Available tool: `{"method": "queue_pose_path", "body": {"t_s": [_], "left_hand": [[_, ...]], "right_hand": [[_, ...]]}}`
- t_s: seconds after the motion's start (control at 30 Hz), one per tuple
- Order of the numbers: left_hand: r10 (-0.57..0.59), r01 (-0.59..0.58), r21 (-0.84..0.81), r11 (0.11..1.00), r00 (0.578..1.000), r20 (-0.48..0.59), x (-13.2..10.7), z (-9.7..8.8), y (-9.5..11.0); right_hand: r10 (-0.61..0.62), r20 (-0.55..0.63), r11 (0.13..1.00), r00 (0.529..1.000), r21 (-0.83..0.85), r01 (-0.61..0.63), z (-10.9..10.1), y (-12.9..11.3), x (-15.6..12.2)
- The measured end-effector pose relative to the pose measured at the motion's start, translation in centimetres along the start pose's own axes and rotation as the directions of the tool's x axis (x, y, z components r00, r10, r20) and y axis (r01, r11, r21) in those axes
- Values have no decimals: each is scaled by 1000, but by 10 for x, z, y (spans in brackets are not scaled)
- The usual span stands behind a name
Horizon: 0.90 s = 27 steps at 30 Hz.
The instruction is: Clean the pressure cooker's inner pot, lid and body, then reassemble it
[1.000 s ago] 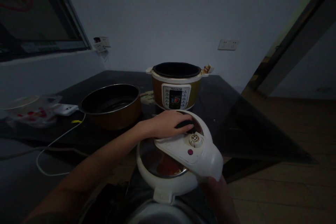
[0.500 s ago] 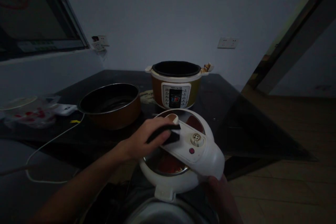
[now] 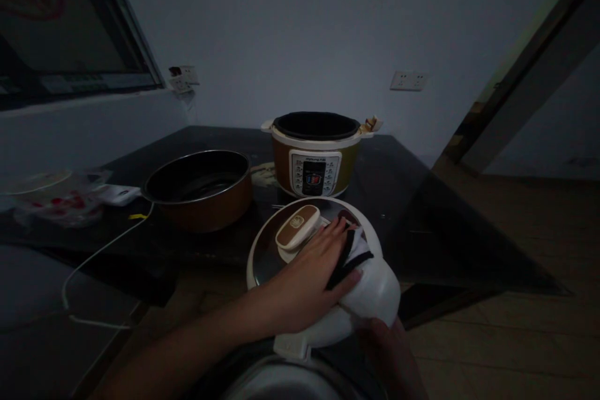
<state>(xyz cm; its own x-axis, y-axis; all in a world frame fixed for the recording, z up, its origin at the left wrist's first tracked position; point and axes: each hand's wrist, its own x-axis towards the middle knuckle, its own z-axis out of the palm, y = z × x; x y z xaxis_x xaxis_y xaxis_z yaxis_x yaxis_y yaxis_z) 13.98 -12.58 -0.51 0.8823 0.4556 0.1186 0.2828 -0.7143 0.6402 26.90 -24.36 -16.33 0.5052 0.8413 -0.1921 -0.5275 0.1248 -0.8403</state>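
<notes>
Round white plastic lid with a brown-topped handle (image 3: 377, 287) is being held tilted before the black bench's (image 3: 422, 219) near edge, overlapping that edge in view; whether contact is being made cannot be told. One end is being clamped by the fingers of the right hand (image 3: 387, 344), mostly hidden, while a white cloth with black edging (image 3: 359, 250) is being gripped by the left hand's (image 3: 304, 287) fingers against the lid's top. A slip could be caused by pressure being applied off-centre; the cloth could be snagged on the handle. Behind, a gold-and-brown electric cooker (image 3: 314, 175) is being carried by the bench, liable to being knocked if the lid is pushed forward. Towards the bench's left side, a round brown metal pot (image 3: 210, 209) and a clear red-patterned plastic bag (image 3: 65, 203) are being carried. A thin white cable (image 3: 94, 250), hanging past the near edge, could be caught by the left forearm.
</notes>
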Motion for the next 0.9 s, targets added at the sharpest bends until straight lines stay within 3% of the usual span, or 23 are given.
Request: {"method": "queue_pose_path", "body": {"t_s": [0.17, 0.37, 0.43, 0.5, 0.57, 0.6, 0.67, 0.8, 0.9], "left_hand": [[-19, 18, 20, 1000, 998, 66, 15, -6, 0], [63, -80, 82, 993, 978, 197, 53, -17, 5], [149, -191, 90, 977, 925, 350, 62, -25, 7], [244, -320, 61, 946, 821, 517, 71, -34, 10], [302, -391, 10, 920, 726, 618, 81, -42, 11], [311, -390, -20, 921, 703, 640, 86, -45, 10], [295, -308, -95, 947, 708, 642, 95, -51, 7], [191, -31, -263, 964, 770, 609, 107, -59, -6], [172, 18, -294, 956, 777, 606, 108, -64, -12]], "right_hand": [[3, -22, 999, 1000, -51, -4, -4, 2, 2], [14, -37, 994, 999, -105, -18, -7, 3, -5], [28, -24, 992, 999, -125, -30, -11, 4, -5], [14, -23, 986, 1000, -166, -17, -16, 5, -3], [-27, -12, 976, 1000, -215, 23, -21, 5, 0], [-44, 2, 972, 999, -231, 43, -22, 5, 2], [-53, 28, 973, 998, -222, 58, -23, 4, 4], [-32, -6, 991, 999, -129, 31, -15, 1, 2], [-26, -24, 998, 999, -58, 25, -4, -3, 1]]}}
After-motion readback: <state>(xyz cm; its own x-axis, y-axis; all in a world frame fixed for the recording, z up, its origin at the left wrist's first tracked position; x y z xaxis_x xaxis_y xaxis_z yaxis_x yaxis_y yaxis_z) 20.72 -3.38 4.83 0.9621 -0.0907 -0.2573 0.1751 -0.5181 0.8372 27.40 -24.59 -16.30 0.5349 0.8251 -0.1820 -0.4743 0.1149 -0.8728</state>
